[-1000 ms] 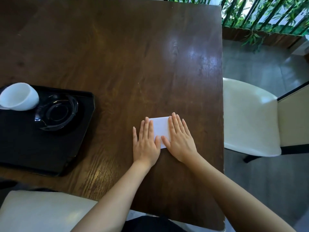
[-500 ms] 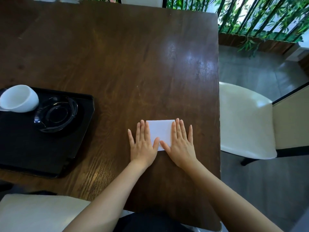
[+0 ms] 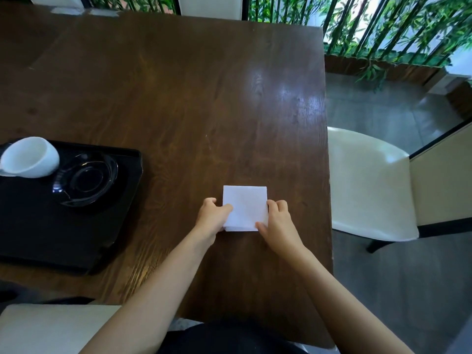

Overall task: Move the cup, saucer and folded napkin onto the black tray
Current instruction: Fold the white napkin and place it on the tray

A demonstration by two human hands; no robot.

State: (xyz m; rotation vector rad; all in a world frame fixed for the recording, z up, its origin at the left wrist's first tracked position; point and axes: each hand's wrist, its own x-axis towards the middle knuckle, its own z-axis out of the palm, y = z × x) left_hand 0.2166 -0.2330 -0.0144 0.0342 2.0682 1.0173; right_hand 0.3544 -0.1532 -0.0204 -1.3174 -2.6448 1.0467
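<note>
Two bare hands meet at a white folded napkin [image 3: 244, 207] in the lower middle of the frame, on a dark wooden table [image 3: 178, 93]. Left hand [image 3: 212, 216] grips the napkin's left edge, thumb on top, fingers [image 3: 210, 201] curled under or beside the edge; right hand [image 3: 279, 221] grips the right edge, thumb at the near right corner, fingers [image 3: 277, 204] bent along the side. Both hands closed on the napkin. Cannot tell whether the napkin is lifted or flat on the wood. At left of frame, a black tray [image 3: 51, 238] lies on the table, well apart from the napkin. On the tray's far part sits a dark glossy saucer [image 3: 85, 178], and just beside it to the left a white cup [image 3: 29, 157], tilted so its mouth faces the camera; whether it touches the saucer is unclear. The cup is not on the saucer's middle. A cream chair [image 3: 367, 185] stands right of the table, another cream seat [image 3: 51, 328] at lower left. Green bamboo [image 3: 383, 26] fills the upper right.
</note>
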